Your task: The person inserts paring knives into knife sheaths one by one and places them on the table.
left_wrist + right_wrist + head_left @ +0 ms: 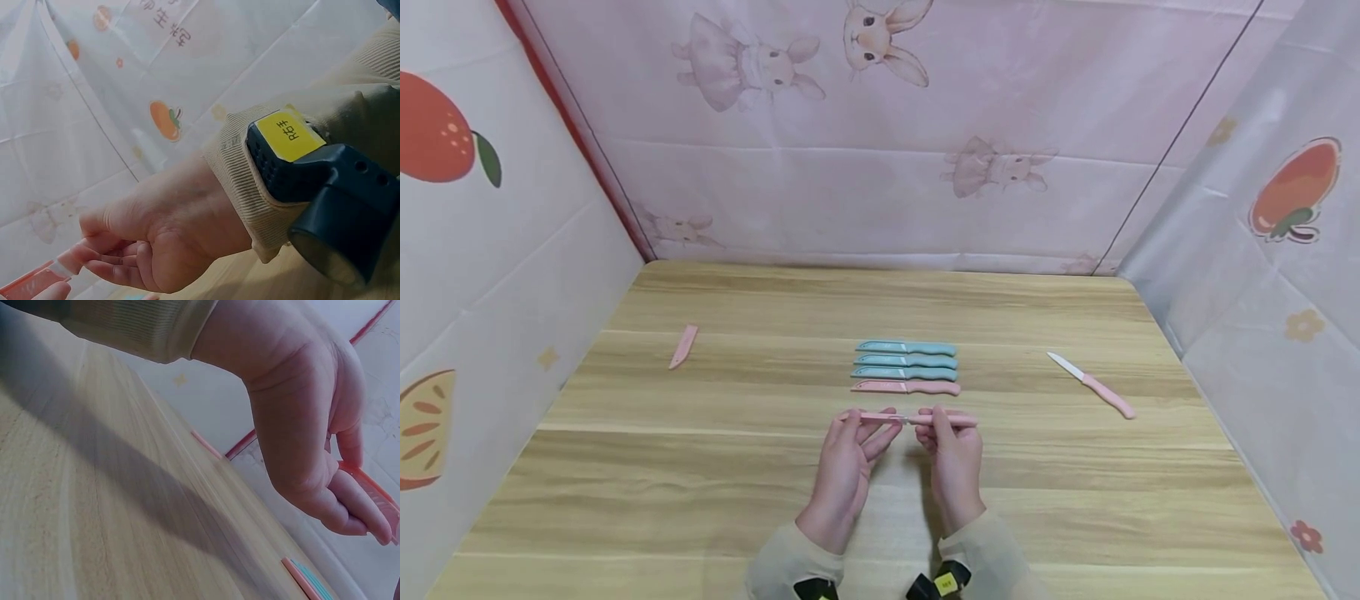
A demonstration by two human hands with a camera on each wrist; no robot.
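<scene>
In the head view my left hand (844,471) pinches a pink blade sheath (874,417). My right hand (957,467) grips the pink handle (966,421) of a small knife, whose tip side points left into the sheath. A short stretch of bare blade (903,419) shows between them. The left wrist view catches my right hand (156,240) with the blade (70,260) running toward the sheath (28,285). In the right wrist view, my left hand (306,425) has the sheath (375,499) between thumb and fingers. Both hands are raised above the table.
Beyond my hands lie three sheathed teal knives (917,361) and a sheathed pink knife (906,387), stacked in a row. An unsheathed pink knife (1101,390) rests at right, blade toward back left. A loose pink sheath (683,347) is at far left. Printed cloth walls surround the wooden table (625,483).
</scene>
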